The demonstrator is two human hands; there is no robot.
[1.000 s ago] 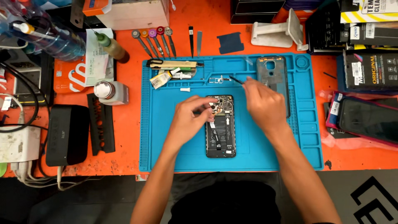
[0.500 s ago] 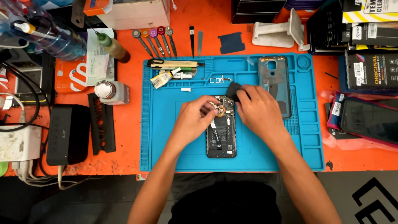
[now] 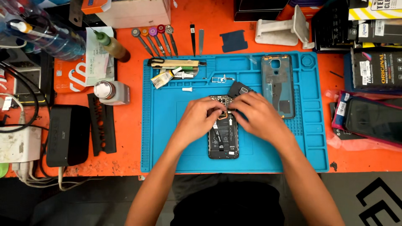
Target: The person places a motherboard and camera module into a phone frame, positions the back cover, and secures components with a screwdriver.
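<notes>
2 hands, both mine, are bunched over the upper end of the opened phone (image 3: pixel 223 140), which lies face down near the middle of the blue work mat (image 3: pixel 176 138) with its back off and its board and battery showing. My left hand (image 3: pixel 197 119) is curled, fingertips pinching at something small on the top edge of the phone; what exactly sits between them I cannot tell, since my knuckles cover it. My right hand (image 3: pixel 257 117) is closed around a small dark cover piece (image 3: pixel 239 89) that pokes out above my fingers, touching the phone's top corner. I judge this to be the stage of working that cover at the camera end, either seating it or lifting it clear (the frame alone does not settle which). The removed back shell (image 3: pixel 277 86) rests just beside my right hand on the mat, and the row of screwdrivers (image 3: pixel 154 39) lies well apart on the orange bench (image 3: pixel 125 138). The next move, as I read it, calls for a steady left-hand hold on the phone and careful alignment of the piece over the board.
</notes>
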